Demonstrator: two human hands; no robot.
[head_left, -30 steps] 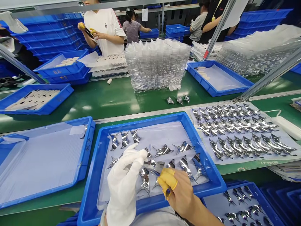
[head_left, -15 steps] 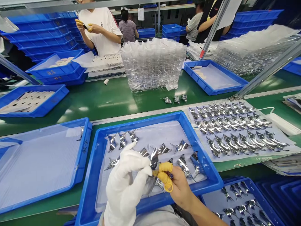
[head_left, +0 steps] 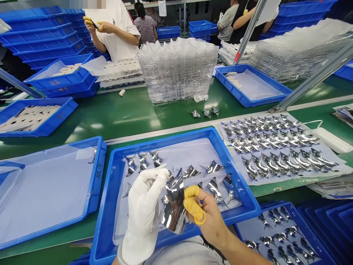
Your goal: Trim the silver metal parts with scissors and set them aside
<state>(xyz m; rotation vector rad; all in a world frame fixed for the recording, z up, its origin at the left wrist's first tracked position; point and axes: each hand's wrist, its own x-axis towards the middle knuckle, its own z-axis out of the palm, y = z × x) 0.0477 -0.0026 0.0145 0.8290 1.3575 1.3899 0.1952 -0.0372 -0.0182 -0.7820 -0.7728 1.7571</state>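
My left hand [head_left: 145, 211], in a white glove, and my right hand [head_left: 205, 215], bare with yellow finger cots, both pinch one shiny chrome piece [head_left: 174, 204]. The piece stands upright between them, its mirrored face toward me. Below the hands lies a blue tray [head_left: 234, 171] lined with white foam and holding several more chrome pieces [head_left: 212, 168].
A blue tray [head_left: 96, 182] with bare foam sits at left. Rows of chrome pieces [head_left: 275, 147] lie on a sheet at right. Another tray of pieces [head_left: 278, 239] is at lower right. Stacked clear trays [head_left: 178, 71] stand across the green belt, where other people work.
The chrome piece went from lying flat between my fingers to being turned upright and raised toward me. Both hands drew slightly closer to my body.
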